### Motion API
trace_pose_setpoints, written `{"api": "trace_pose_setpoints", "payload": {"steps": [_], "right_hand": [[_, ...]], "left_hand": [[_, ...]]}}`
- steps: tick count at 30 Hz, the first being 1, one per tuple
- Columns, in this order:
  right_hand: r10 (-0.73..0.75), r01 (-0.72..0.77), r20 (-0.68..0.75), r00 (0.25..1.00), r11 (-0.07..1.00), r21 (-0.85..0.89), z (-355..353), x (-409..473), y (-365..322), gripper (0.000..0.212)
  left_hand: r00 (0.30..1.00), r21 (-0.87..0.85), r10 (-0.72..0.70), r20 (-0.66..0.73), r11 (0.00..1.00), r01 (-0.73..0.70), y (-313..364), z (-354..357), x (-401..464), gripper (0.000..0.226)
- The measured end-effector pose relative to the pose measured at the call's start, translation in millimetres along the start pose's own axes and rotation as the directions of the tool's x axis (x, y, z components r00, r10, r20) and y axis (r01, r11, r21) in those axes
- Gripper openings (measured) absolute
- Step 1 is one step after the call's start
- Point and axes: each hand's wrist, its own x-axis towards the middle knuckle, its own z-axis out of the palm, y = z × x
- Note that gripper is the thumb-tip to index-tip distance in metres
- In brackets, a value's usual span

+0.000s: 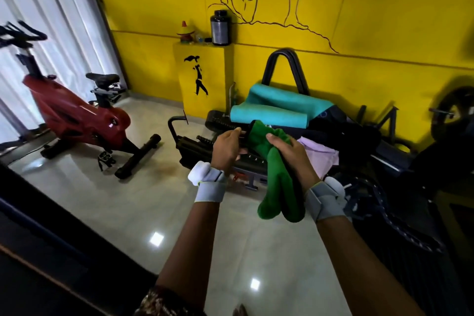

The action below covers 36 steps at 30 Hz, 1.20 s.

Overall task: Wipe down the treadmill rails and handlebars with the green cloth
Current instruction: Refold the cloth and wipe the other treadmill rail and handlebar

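Both hands are raised in front of the person, above a glossy pale tiled floor, and each wrist carries a grey-and-white strap. The right hand is closed around the upper part of a thick, soft green cloth, which is wrapped over a dark bar that slopes down toward the person; the cloth's two rounded lower folds hang loose beside the right wrist. The left hand sits just to the left of the cloth's top end, its fingers curled and pinching at a dark piece there, though whether it grips that piece or the cloth's edge cannot be told. Beyond the hands lies a jumble of black gym gear on the floor, with a rolled teal exercise mat resting on top and a pale lilac fabric just right of the right hand. Well apart to the left stands a red stationary exercise bike near white curtains. Behind everything is a bright yellow wall with a line drawing, and on a yellow ledge against it stands a dark cylindrical jar beside a small red and yellow cone-shaped item.
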Motion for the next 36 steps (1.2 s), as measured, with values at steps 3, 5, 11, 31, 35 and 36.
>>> {"api": "trace_pose_setpoints", "payload": {"steps": [3, 5, 11, 31, 35, 36], "right_hand": [[0.003, -0.002, 0.031, 1.000, 1.000, -0.010, 10, 57, -11, 0.037], [0.005, -0.004, 0.047, 0.999, 1.000, -0.017, 22, 104, -22, 0.023], [0.039, -0.036, 0.147, 0.988, 0.999, -0.022, 64, 212, -29, 0.013], [0.131, -0.079, 0.814, 0.566, 0.991, -0.105, 340, 420, -4, 0.013], [0.148, -0.094, 0.875, 0.461, 0.989, -0.118, 419, 425, 12, 0.013], [0.152, -0.078, 0.889, 0.433, 0.988, -0.132, 441, 426, 16, 0.019]], "left_hand": [[0.999, -0.030, 0.021, -0.029, 0.999, -0.022, 12, -2, 46, 0.038], [0.998, -0.023, 0.035, -0.049, 0.999, -0.036, 25, -5, 86, 0.040], [0.982, -0.049, -0.028, -0.189, 0.999, 0.019, 40, -33, 186, 0.032], [0.603, -0.208, -0.217, -0.768, 0.974, 0.085, 26, -230, 336, 0.024], [0.477, -0.205, -0.215, -0.852, 0.976, 0.073, 26, -282, 340, 0.021], [0.449, -0.210, -0.221, -0.866, 0.975, 0.074, 26, -297, 341, 0.020]]}}
